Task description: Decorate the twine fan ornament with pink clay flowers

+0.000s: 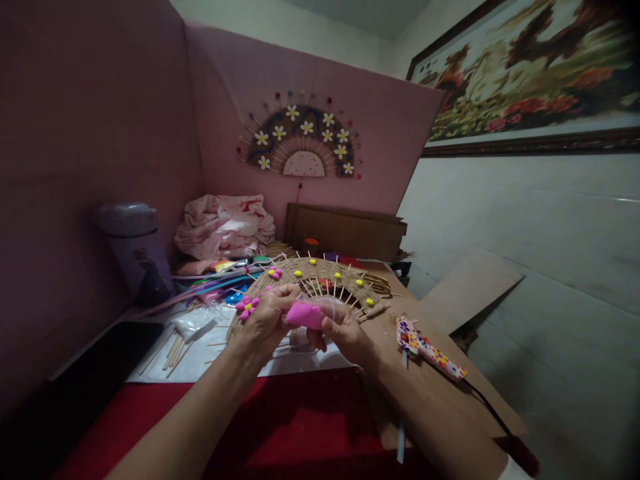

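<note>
A person's left hand (273,312) and right hand (346,328) grip pink modelling clay (304,316) in clear plastic over a red-covered desk (310,413), before a twine-wrapped fan (325,268) dotted yellow. A flower-patterned glue gun (434,353) lies at right; a daisy-decorated fan (295,131) hangs behind.

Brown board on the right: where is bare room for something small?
Bare: between the floral tool and right forearm; nearly bare: between that tool and the woven fan. Crowded: left on the white sheet, with sticks and plastic bag.
</note>
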`<state>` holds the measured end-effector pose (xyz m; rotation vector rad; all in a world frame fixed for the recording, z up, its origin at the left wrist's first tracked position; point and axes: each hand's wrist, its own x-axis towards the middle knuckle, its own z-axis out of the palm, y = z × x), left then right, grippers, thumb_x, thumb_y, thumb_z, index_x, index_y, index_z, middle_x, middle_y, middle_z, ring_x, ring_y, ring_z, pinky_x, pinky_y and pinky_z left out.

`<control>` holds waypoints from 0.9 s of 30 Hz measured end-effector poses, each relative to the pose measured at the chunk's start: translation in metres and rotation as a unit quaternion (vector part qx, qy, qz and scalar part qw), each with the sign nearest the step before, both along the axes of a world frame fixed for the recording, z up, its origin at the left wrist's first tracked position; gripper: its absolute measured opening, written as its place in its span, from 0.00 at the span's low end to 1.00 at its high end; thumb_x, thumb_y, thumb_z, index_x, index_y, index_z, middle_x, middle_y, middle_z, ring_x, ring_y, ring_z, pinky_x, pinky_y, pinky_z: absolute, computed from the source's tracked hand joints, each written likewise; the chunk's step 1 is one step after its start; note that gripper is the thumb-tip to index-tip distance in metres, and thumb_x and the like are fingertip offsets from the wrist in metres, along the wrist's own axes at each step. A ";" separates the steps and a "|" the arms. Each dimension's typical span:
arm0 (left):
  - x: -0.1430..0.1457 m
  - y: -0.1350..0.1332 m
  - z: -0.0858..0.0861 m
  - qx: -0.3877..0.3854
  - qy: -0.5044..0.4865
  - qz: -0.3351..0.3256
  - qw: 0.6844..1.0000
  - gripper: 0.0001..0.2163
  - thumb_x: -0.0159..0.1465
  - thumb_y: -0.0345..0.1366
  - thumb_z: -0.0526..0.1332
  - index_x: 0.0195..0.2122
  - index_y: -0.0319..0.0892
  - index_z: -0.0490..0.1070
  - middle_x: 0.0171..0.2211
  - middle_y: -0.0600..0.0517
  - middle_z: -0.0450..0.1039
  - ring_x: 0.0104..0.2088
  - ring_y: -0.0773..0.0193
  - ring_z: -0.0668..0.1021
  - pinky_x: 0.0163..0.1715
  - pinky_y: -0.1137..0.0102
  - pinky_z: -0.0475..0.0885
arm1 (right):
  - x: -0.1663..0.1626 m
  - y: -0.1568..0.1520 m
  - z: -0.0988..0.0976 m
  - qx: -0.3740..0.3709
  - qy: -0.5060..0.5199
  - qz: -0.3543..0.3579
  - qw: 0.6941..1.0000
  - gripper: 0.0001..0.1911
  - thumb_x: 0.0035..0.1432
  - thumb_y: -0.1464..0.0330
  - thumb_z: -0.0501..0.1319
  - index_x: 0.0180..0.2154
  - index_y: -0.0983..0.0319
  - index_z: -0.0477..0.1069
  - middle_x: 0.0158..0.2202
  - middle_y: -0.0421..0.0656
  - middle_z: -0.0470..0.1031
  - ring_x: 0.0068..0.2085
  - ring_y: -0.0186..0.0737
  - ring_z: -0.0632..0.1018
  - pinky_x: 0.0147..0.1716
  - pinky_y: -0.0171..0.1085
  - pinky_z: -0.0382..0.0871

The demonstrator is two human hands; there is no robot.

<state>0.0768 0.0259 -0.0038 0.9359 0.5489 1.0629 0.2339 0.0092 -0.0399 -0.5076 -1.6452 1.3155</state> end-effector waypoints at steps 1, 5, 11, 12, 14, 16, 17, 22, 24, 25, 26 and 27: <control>0.000 0.000 0.001 0.003 0.002 0.004 1.000 0.14 0.44 0.25 0.65 0.16 0.39 0.57 0.15 0.58 0.56 0.16 0.76 0.59 0.17 0.76 0.53 | 0.000 0.001 -0.001 -0.006 -0.001 0.012 1.000 0.31 0.53 0.49 0.60 0.49 0.66 0.70 0.19 0.39 0.72 0.17 0.28 0.67 0.16 0.28 0.59; 0.000 -0.001 0.001 0.023 0.010 0.023 0.999 0.14 0.45 0.28 0.65 0.15 0.39 0.57 0.15 0.58 0.55 0.16 0.76 0.58 0.16 0.76 0.51 | 0.001 0.002 -0.002 -0.028 0.000 0.039 0.999 0.29 0.54 0.51 0.60 0.49 0.65 0.69 0.20 0.39 0.73 0.17 0.27 0.69 0.16 0.27 0.60; 0.001 0.001 0.001 0.022 0.008 0.050 0.998 0.15 0.45 0.31 0.67 0.15 0.39 0.58 0.13 0.59 0.55 0.15 0.77 0.56 0.15 0.77 0.50 | -0.001 0.002 -0.001 -0.036 0.025 0.015 0.999 0.26 0.53 0.52 0.62 0.46 0.65 0.70 0.19 0.37 0.72 0.17 0.27 0.69 0.16 0.26 0.60; 0.001 0.001 0.001 0.016 0.005 0.053 0.998 0.14 0.44 0.31 0.67 0.15 0.38 0.58 0.13 0.59 0.55 0.15 0.77 0.56 0.15 0.78 0.50 | -0.002 0.002 0.000 -0.036 0.026 0.011 0.999 0.25 0.53 0.53 0.62 0.46 0.64 0.69 0.19 0.37 0.72 0.17 0.27 0.68 0.16 0.27 0.60; 0.000 0.003 0.001 0.005 -0.006 0.056 0.998 0.13 0.45 0.31 0.67 0.16 0.38 0.60 0.14 0.59 0.57 0.15 0.77 0.58 0.15 0.78 0.52 | -0.002 0.002 0.000 -0.035 0.027 0.002 0.999 0.24 0.54 0.54 0.62 0.46 0.63 0.69 0.19 0.36 0.71 0.17 0.27 0.68 0.15 0.27 0.59; 0.000 0.005 -0.001 -0.003 -0.017 0.057 0.998 0.12 0.46 0.30 0.68 0.17 0.38 0.62 0.15 0.58 0.58 0.15 0.77 0.59 0.15 0.78 0.53 | -0.002 0.002 0.001 -0.032 0.027 -0.007 0.999 0.22 0.55 0.54 0.61 0.45 0.63 0.70 0.19 0.36 0.70 0.18 0.27 0.67 0.16 0.27 0.58; -0.001 0.006 -0.001 -0.005 -0.022 0.058 0.998 0.12 0.46 0.30 0.67 0.17 0.37 0.62 0.15 0.58 0.58 0.15 0.77 0.59 0.15 0.78 0.53 | -0.002 0.002 0.001 -0.032 0.026 -0.011 0.999 0.22 0.56 0.55 0.60 0.45 0.64 0.71 0.19 0.36 0.70 0.18 0.27 0.67 0.16 0.27 0.58; -0.002 0.009 -0.005 -0.010 -0.039 0.060 0.997 0.12 0.47 0.29 0.67 0.17 0.37 0.62 0.16 0.58 0.58 0.16 0.76 0.60 0.16 0.77 0.55 | -0.002 0.003 0.002 -0.021 0.033 -0.033 0.999 0.19 0.58 0.56 0.58 0.42 0.65 0.74 0.19 0.36 0.68 0.18 0.26 0.66 0.16 0.27 0.58; -0.001 0.010 -0.005 -0.016 -0.041 0.053 0.998 0.11 0.47 0.29 0.67 0.19 0.37 0.63 0.17 0.57 0.59 0.17 0.76 0.62 0.17 0.77 0.57 | -0.003 0.002 0.003 -0.008 0.029 -0.043 0.999 0.19 0.58 0.56 0.58 0.41 0.65 0.75 0.19 0.37 0.68 0.19 0.26 0.66 0.17 0.27 0.59; -0.001 0.010 -0.005 -0.018 -0.043 0.049 0.998 0.10 0.48 0.29 0.67 0.19 0.37 0.63 0.18 0.56 0.60 0.17 0.75 0.62 0.17 0.77 0.57 | -0.003 0.002 0.003 -0.002 0.025 -0.047 0.999 0.19 0.58 0.56 0.58 0.42 0.65 0.75 0.20 0.37 0.68 0.19 0.26 0.66 0.17 0.27 0.59; 0.000 0.010 -0.005 -0.018 -0.044 0.046 0.998 0.10 0.48 0.29 0.67 0.20 0.37 0.64 0.18 0.56 0.60 0.17 0.75 0.62 0.17 0.77 0.57 | -0.003 0.001 0.003 0.002 0.020 -0.047 0.999 0.20 0.58 0.56 0.58 0.43 0.65 0.74 0.20 0.37 0.69 0.19 0.26 0.67 0.17 0.27 0.59; 0.000 0.010 -0.005 -0.019 -0.046 0.043 0.998 0.10 0.48 0.29 0.67 0.20 0.37 0.64 0.18 0.56 0.61 0.17 0.75 0.63 0.17 0.77 0.57 | -0.003 0.001 0.003 0.004 0.013 -0.045 0.999 0.21 0.58 0.56 0.59 0.45 0.64 0.73 0.20 0.38 0.70 0.19 0.26 0.67 0.17 0.27 0.59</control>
